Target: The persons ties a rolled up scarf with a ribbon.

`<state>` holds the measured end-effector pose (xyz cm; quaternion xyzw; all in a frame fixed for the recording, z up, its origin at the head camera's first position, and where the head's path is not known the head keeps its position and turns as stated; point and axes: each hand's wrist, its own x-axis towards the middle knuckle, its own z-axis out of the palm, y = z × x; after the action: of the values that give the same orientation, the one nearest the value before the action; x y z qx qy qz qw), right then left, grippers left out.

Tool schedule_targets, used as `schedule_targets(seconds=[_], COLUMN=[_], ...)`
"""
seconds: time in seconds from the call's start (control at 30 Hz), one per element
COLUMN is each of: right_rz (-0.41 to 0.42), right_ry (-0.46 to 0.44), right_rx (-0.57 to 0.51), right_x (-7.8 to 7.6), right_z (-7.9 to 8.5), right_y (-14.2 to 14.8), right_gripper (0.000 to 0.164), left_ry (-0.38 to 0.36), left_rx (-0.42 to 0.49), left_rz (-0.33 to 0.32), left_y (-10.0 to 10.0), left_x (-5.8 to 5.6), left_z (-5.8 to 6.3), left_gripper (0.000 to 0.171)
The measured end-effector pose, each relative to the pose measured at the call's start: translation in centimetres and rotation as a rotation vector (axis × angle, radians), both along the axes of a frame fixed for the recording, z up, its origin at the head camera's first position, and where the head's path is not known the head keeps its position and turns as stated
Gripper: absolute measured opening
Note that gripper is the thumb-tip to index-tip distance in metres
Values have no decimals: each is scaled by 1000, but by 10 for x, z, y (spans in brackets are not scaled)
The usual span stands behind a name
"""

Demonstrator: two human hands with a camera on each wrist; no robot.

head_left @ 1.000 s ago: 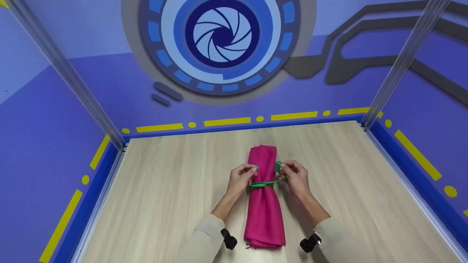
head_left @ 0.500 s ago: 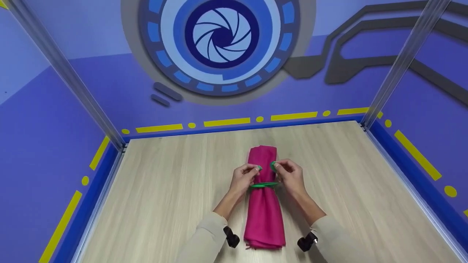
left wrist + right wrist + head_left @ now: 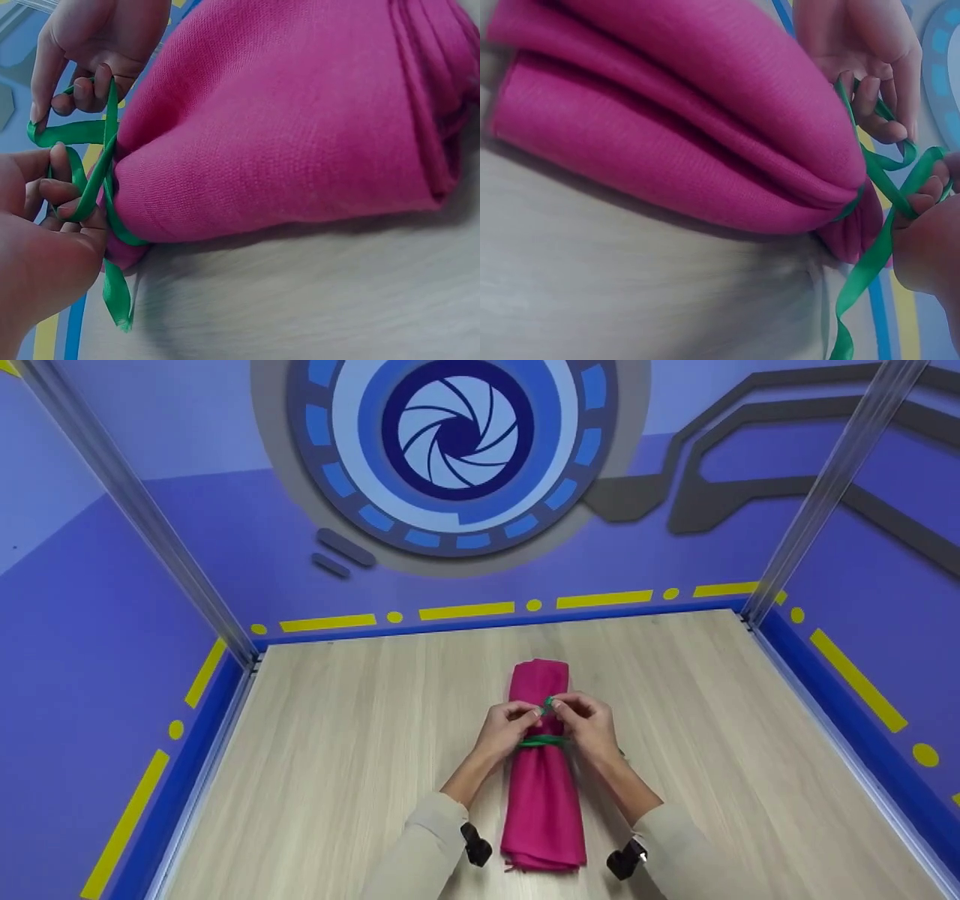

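Observation:
A rolled magenta cloth (image 3: 543,810) lies lengthwise on the table, cinched at its middle by a green ribbon (image 3: 541,741). My left hand (image 3: 504,729) is on the cloth's left side and pinches a loop of the ribbon (image 3: 90,191) between thumb and fingers. From the other side my right hand (image 3: 592,726) pinches another loop of it, the fingertips of both hands close together above the cloth. One loose ribbon end hangs beside the roll in the left wrist view; another trails below the right hand in the right wrist view. The cloth's fringed near end faces me.
The roll rests on a pale wood-grain table (image 3: 360,765). Blue printed panels (image 3: 187,540) with yellow dashes enclose its back and sides, and metal posts (image 3: 817,502) stand at the back corners. Small black cameras (image 3: 476,846) sit at both wrists.
My hands have come closer together over the cloth, the right hand moving left with its ribbon loop and the left hand slightly right. The cloth has stayed in place.

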<state>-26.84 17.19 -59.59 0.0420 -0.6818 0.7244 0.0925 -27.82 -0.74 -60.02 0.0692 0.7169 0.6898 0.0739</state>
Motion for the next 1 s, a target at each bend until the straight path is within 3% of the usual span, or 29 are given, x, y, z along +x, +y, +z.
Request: schedule_targets(seconds=[0.33,0.63,0.87,1.0], right_rz=[25,55,77,101], right_ry=[-10,-70,-68,-48], right_rx=[26,31,51,76], right_x=[3,6,7,8], right_z=[-3,-6,-7,-7], right_y=[-5,-5,-3,-3], right_gripper=[12,14,17,17], left_ry=[11,2,-54,-58], left_rx=[-54,-8,5,-12], left_rz=[-113,-79,-59,-40], left_y=[-1,1,1,2], left_x=[2,4,4,5], left_z=[4,6,6,8], left_gripper=[20,22,46,48])
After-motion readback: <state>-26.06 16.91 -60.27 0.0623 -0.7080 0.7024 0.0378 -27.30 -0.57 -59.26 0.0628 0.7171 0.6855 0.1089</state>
